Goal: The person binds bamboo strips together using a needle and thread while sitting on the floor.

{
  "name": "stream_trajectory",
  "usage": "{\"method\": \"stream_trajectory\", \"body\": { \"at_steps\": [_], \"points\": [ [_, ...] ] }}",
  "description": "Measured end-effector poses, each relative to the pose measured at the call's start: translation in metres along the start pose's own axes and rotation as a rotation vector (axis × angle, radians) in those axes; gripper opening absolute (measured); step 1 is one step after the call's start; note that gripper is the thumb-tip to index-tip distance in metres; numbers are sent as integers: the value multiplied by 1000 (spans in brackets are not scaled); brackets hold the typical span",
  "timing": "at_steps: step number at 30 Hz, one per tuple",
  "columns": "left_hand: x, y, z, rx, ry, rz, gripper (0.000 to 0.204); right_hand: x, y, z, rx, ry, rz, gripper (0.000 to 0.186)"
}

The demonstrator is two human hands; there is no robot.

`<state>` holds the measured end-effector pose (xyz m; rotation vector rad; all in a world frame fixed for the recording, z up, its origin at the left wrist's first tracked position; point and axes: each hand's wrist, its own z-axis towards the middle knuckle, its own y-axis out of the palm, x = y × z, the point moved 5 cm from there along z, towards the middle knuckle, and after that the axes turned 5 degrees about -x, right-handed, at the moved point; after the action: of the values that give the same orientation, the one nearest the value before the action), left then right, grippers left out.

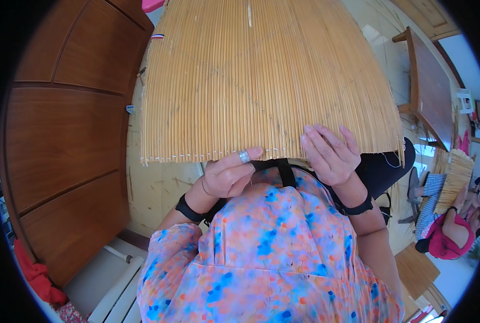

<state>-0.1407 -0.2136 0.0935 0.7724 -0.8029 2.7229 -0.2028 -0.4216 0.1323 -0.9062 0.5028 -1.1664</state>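
A wide mat of straw-coloured stalks (272, 81) lies in front of me, its stalks running away from my body. White stitches dot the middle and left of its near edge. My left hand (228, 173) is closed in a pinch at that edge, the index finger along the stitches and a silver band around it. Whatever is between these fingertips is too small to make out. To its right, my right hand (331, 153) grips the same edge, fingers stretched over the top and the underside hidden. A loose thread (393, 159) hangs by the mat's right corner.
Brown wooden cabinet panels (67, 129) rise on the left, above a white slatted piece (116, 290). A wooden table (428, 86) stands at the far right. Below it, another person (455, 234) in pink sits with a similar stalk mat (455, 180). Loose stalks litter the floor.
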Motion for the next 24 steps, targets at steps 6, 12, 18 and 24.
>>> {"method": "stream_trajectory", "body": {
  "at_steps": [6,12,18,24],
  "points": [
    [-5,2,-9,-109,-105,-73,23,0,4,-2,-16,5,22,16],
    [-7,2,-13,-132,-131,-72,23,0,5,-4,-21,-4,39,18],
    [-4,0,-6,-134,-128,-63,16,1,-2,0,-18,-26,47,18],
    [12,-9,36,-77,-41,-32,14,14,-48,29,-5,-40,-42,19]
  ]
}}
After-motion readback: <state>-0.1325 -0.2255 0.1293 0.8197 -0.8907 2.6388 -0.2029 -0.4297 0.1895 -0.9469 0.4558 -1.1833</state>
